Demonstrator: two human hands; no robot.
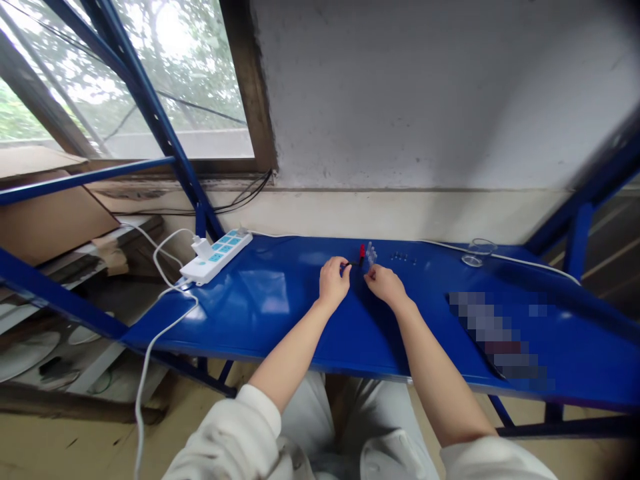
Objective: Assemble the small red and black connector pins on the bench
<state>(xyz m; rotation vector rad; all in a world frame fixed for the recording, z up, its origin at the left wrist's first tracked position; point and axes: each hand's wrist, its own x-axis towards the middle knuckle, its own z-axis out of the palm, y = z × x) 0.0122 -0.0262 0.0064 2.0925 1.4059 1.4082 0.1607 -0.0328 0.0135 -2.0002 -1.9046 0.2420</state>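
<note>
Pale sleeves [235, 433]: nearest the camera, pushed up both forearms, with light trousers [310, 410] below the table edge.
Power strip [217, 259]: white with blue sockets, on the left end of the blue table [280, 333], a white plug [203, 248] standing in it.
White cord [141, 400]: hangs down past the table's front left – a snagged leg could tug the strip askew.
Left hand [335, 283]: thumb and fingers pinched on a thin dark piece [353, 264]; so slight a thing could slip or twist if the pinch eases.
Red piece [363, 251]: just between the hands, near the table's back edge, dark at its foot; whether it joins the dark piece, I cannot tell. A sideways knock could tip it.
Clear piece [371, 253]: just right of the red one, close enough that one bump might shift both.
Right hand [386, 285]: apart from the left, fingertips drawn together by the clear piece; whether they grip it, I cannot tell.
Small clear bits [403, 257]: loose beyond the right hand – a sweeping wrist could scatter them.
Clear rings [473, 260]: farther right, beside the rear cable [530, 262].
Pixelated oblong [493, 333]: front right, details hidden.
</note>
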